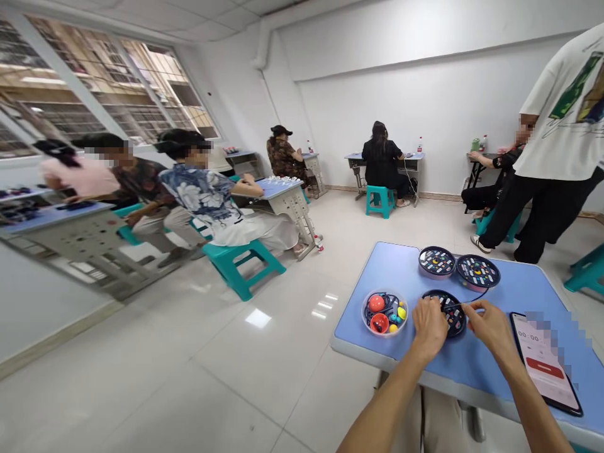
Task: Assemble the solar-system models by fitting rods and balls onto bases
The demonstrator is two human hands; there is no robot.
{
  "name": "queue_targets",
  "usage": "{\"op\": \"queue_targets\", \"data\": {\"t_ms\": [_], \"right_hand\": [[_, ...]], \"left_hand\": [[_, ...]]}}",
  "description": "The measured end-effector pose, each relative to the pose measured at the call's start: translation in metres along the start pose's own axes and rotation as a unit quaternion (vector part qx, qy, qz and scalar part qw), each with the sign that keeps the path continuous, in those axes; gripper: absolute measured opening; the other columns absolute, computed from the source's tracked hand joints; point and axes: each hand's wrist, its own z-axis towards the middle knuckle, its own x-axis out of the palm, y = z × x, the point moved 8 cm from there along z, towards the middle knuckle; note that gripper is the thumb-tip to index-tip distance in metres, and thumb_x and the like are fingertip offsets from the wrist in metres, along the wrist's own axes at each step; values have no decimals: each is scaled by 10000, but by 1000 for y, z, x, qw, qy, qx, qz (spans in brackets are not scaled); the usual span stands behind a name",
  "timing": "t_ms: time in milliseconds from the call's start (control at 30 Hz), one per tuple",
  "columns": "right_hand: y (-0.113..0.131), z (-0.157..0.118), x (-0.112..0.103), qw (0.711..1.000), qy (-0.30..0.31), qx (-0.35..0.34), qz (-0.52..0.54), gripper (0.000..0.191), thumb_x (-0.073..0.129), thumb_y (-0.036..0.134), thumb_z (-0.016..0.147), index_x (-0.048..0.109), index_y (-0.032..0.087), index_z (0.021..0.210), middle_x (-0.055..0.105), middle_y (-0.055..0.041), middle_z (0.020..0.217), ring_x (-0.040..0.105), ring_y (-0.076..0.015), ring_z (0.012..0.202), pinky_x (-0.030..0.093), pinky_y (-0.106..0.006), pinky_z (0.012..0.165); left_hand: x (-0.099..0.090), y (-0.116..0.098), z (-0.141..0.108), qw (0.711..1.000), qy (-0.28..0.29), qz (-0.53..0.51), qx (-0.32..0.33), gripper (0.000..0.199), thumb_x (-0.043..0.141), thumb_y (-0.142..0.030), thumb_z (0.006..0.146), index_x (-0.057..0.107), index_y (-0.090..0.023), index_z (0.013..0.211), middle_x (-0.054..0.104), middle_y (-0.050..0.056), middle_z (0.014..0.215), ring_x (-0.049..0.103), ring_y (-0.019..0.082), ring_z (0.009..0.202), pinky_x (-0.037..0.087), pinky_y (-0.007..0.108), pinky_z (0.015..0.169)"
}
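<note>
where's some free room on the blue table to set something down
Bare blue tabletop lies behind the clear bowl, left of the two round dark trays, and between those trays and the phone. It's crowded where the left hand and right hand sit over the third tray.

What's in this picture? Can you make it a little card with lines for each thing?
Room: bright, tiled floor, big barred windows
Left hand: on a round dark tray
Right hand: pinching a thin black cord
Table: blue desk
Bowl: see-through bowl of red balls, black cords and small yellow and blue pieces
More trays: two round trays
Phone: phone, screen lit, on the desk
People: one person standing, others seated on teal stools
</note>
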Motion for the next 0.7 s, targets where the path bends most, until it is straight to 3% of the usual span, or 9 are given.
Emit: {"op": "queue_targets", "data": {"t_ms": [133,233,333,433,500,567,700], "right_hand": [[35,-30,-13,996,-50,-75,15,348,491,534,802,623,213,829,641,-5,530,574,-206,491,373,-301,538],[79,-52,-1,982,-35,-180,40,319,501,498,851,639,211,865,668,-14,615,583,-189,536,392,-287,558],[129,-66,35,951,35,-307,-15,245,467,343,925,665,206,877,706,-41,772,625,-181,661,416,-274,639],[163,-66,84,901,107,-375,-188,268,429,175,950,695,199,925,714,-75,919,634,-204,835,407,-274,670],[171,-63,114,858,153,-393,-295,281,444,81,918,704,185,947,708,-100,978,611,-234,934,404,-281,674],[174,-60,135,832,181,-400,-340,290,465,24,881,711,166,941,702,-119,988,592,-257,974,403,-288,675],[171,-56,150,824,194,-399,-352,278,472,36,887,715,153,953,687,-144,994,588,-268,974,406,-298,682]], "left_hand": [[-10,1,-16,999,-7,-23,45,387,521,-111,836,591,-147,1215,640,120,1216,556,263,1151,439,352,954],[-35,13,-41,989,-79,-67,110,321,493,-161,892,607,-164,1191,655,108,1146,571,257,1085,456,387,955],[-70,52,-65,966,-197,-124,115,248,470,-164,917,655,-177,1082,673,91,1052,597,234,1018,485,391,922],[-100,104,-79,947,-289,-131,50,231,460,-166,923,679,-197,988,683,72,981,609,226,955,507,396,862],[-111,128,-81,943,-306,-127,29,223,465,-182,922,686,-204,941,689,60,933,615,222,912,519,387,812],[-117,144,-79,942,-309,-129,22,218,468,-191,920,686,-205,916,691,53,905,618,216,891,525,376,786],[-123,155,-72,944,-304,-126,27,211,477,-185,920,686,-207,931,688,46,897,620,205,881,528,357,770]]}}
